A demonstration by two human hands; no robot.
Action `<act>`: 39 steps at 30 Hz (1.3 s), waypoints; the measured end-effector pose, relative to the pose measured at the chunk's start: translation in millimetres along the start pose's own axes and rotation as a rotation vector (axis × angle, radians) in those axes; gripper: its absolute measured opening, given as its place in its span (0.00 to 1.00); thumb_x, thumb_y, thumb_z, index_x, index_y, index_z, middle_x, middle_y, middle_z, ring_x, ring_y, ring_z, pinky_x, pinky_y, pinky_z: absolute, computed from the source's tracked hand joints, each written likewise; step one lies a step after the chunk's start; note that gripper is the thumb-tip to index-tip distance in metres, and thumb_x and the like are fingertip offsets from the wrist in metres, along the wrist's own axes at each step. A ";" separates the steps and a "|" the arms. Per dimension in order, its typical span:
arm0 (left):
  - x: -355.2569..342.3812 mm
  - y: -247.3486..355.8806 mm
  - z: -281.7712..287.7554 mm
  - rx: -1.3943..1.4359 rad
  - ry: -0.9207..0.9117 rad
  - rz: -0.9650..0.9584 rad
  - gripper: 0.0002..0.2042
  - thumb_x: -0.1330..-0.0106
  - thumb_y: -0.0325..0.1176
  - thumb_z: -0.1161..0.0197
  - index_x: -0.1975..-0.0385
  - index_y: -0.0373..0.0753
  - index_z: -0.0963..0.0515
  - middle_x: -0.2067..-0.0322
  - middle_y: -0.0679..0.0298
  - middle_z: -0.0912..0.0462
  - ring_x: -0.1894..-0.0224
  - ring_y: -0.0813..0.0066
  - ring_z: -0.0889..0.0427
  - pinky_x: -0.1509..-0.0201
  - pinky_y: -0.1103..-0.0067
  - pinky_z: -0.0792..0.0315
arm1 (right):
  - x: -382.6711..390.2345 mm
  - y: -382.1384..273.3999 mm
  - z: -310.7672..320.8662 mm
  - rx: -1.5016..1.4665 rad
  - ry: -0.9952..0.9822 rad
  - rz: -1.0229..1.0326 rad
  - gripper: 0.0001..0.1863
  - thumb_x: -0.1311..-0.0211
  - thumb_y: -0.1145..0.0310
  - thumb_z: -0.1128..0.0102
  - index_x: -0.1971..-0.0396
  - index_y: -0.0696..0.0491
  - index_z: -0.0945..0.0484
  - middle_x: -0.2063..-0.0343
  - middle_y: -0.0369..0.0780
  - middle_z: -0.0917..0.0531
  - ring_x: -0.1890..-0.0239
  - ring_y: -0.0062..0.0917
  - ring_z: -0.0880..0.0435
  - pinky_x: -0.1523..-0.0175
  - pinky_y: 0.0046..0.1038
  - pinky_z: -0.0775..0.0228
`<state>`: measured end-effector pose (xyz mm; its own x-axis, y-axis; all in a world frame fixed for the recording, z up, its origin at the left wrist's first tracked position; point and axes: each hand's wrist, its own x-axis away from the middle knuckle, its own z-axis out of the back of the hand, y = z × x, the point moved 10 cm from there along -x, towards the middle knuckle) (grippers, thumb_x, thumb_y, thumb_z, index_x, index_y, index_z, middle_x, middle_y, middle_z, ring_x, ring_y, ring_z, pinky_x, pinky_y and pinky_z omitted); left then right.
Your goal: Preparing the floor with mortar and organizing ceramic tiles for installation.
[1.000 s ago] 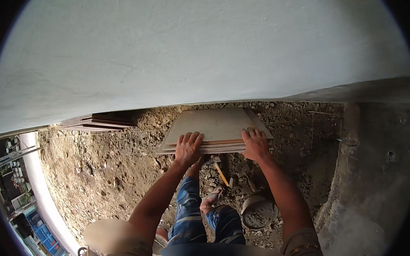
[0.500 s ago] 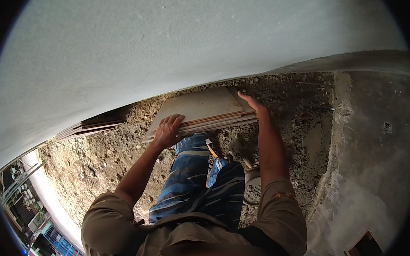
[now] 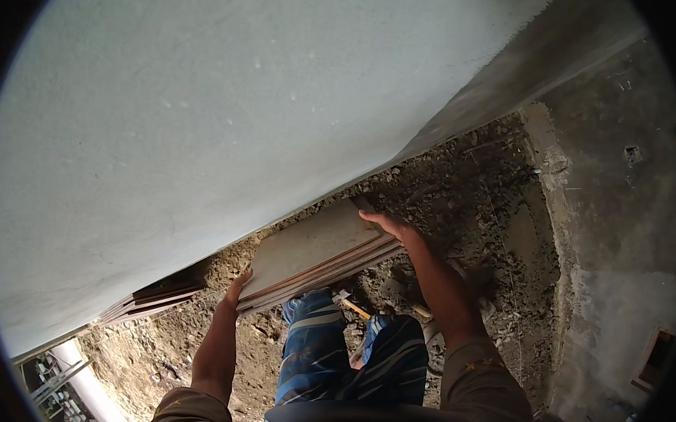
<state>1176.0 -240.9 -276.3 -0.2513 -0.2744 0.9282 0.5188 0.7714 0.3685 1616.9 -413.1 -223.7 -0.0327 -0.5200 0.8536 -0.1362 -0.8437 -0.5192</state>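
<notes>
The tiles [image 3: 306, 244] are in a stack by the wall [image 3: 205, 128], just past the knees [image 3: 314, 309], with the left hand [image 3: 237, 288] at one end and the right hand [image 3: 387, 225] at the other, its thumb spread on top. I can't tell if either hand pinches them, as most fingers are hidden. The edges don't line up, so a loose tile could slip out, hit the bumpy dirt [image 3: 262, 341] and crack.

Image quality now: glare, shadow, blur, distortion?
Head view: pale strip lower left looks nearly blown out; soil right of the stacked slabs sits in shade. Also head view: dark shape at bottom blurred, left hand and right hand fairly sharp, black fisheye border.
</notes>
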 end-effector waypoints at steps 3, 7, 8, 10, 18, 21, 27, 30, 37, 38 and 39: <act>6.1 0.4 -24.3 0.207 -0.134 0.009 0.33 0.35 0.54 0.37 0.40 0.32 0.28 0.48 0.49 0.19 0.50 0.58 0.19 0.45 0.69 0.26 | 4.7 6.4 -9.5 0.025 -0.037 -0.033 0.55 0.44 0.25 0.49 0.25 0.48 0.47 0.24 0.45 0.53 0.22 0.40 0.58 0.24 0.52 0.66; 0.4 8.9 -9.0 0.077 0.011 0.007 0.33 0.35 0.54 0.38 0.40 0.33 0.28 0.48 0.49 0.20 0.51 0.57 0.19 0.44 0.68 0.26 | 7.2 5.2 -18.3 0.060 -0.137 -0.092 0.52 0.41 0.28 0.47 0.26 0.49 0.44 0.25 0.47 0.50 0.23 0.41 0.55 0.25 0.49 0.60; 0.7 -3.2 -6.5 0.064 0.039 0.144 0.34 0.35 0.56 0.38 0.39 0.33 0.29 0.47 0.47 0.20 0.51 0.56 0.19 0.44 0.67 0.25 | 7.0 10.8 -15.0 0.091 -0.123 -0.164 0.50 0.41 0.29 0.46 0.27 0.49 0.41 0.25 0.48 0.48 0.23 0.42 0.53 0.25 0.48 0.57; -1.5 3.1 -22.0 0.188 -0.113 0.188 0.35 0.35 0.57 0.38 0.39 0.33 0.29 0.46 0.48 0.21 0.51 0.56 0.19 0.44 0.68 0.25 | 0.8 11.1 -9.5 0.113 -0.105 -0.192 0.48 0.41 0.30 0.46 0.29 0.47 0.37 0.26 0.49 0.45 0.25 0.43 0.48 0.27 0.47 0.52; -21.0 21.0 -8.1 -0.410 -0.003 0.119 0.38 0.36 0.62 0.39 0.39 0.31 0.27 0.46 0.52 0.19 0.50 0.59 0.20 0.43 0.71 0.29 | -37.5 22.2 -6.7 0.319 -0.033 -0.245 0.38 0.40 0.33 0.43 0.38 0.45 0.24 0.32 0.47 0.32 0.37 0.42 0.27 0.36 0.45 0.36; -22.9 18.8 1.4 -0.395 -0.067 0.060 0.35 0.32 0.58 0.41 0.35 0.36 0.30 0.38 0.51 0.25 0.43 0.54 0.23 0.41 0.65 0.29 | -17.5 7.3 -4.1 0.348 0.222 -0.111 0.29 0.41 0.39 0.39 0.49 0.45 0.16 0.46 0.41 0.19 0.49 0.33 0.18 0.46 0.37 0.28; 70.3 20.0 13.6 -0.364 -0.117 0.038 0.36 0.30 0.55 0.42 0.33 0.30 0.34 0.35 0.54 0.29 0.34 0.60 0.30 0.29 0.72 0.41 | 115.5 20.5 -56.9 -0.030 0.385 -0.137 0.25 0.46 0.43 0.31 0.62 0.51 0.11 0.68 0.38 0.10 0.67 0.31 0.12 0.57 0.33 0.22; 150.6 38.2 27.4 -0.424 0.019 -0.012 0.38 0.34 0.55 0.37 0.36 0.27 0.31 0.38 0.52 0.26 0.36 0.61 0.29 0.31 0.73 0.39 | 193.1 35.7 -101.0 -0.149 0.441 -0.147 0.26 0.47 0.45 0.29 0.64 0.57 0.12 0.67 0.44 0.11 0.68 0.31 0.12 0.57 0.33 0.22; 269.2 -42.4 81.0 -0.513 0.003 0.104 0.31 0.39 0.57 0.32 0.55 0.28 0.17 0.57 0.52 0.14 0.55 0.65 0.15 0.48 0.72 0.24 | 305.1 104.8 -212.5 -0.031 0.463 -0.401 0.30 0.45 0.36 0.34 0.75 0.54 0.18 0.85 0.32 0.31 0.82 0.22 0.35 0.69 0.32 0.40; 273.7 -58.3 89.6 -0.490 0.006 0.086 0.31 0.40 0.57 0.32 0.55 0.29 0.17 0.57 0.53 0.14 0.55 0.66 0.15 0.48 0.72 0.24 | 309.4 108.6 -224.5 -0.012 0.447 -0.375 0.30 0.45 0.36 0.34 0.65 0.53 0.20 0.74 0.35 0.28 0.72 0.24 0.32 0.60 0.32 0.39; 280.4 -82.2 100.0 -0.495 0.021 0.089 0.31 0.40 0.57 0.31 0.55 0.30 0.17 0.57 0.53 0.14 0.55 0.66 0.15 0.47 0.71 0.25 | 314.4 119.3 -241.1 0.003 0.394 -0.411 0.33 0.45 0.36 0.34 0.55 0.52 0.21 0.64 0.37 0.25 0.62 0.26 0.29 0.51 0.32 0.38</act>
<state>981.2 -323.8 -51.5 -0.1740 -0.2354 0.9562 0.8643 0.4289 0.2628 1351.6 -645.1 -6.8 -0.3440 -0.0600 0.9370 -0.2133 -0.9669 -0.1402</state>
